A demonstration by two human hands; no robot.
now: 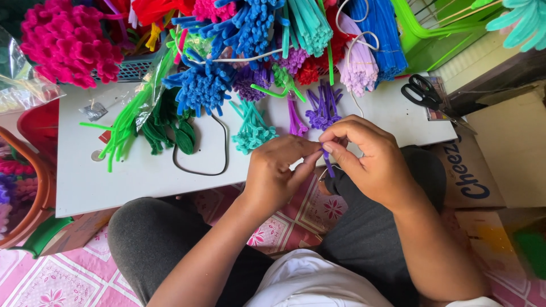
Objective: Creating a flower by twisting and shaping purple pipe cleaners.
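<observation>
Two hands meet over the lap at the table's near edge. The left hand and right hand pinch a purple pipe cleaner between closed fingertips; it looks light, soft and bendable, best gripped near its ends. Beyond, on the white table, lie teal, purple and blue bundles, then black scissors.
</observation>
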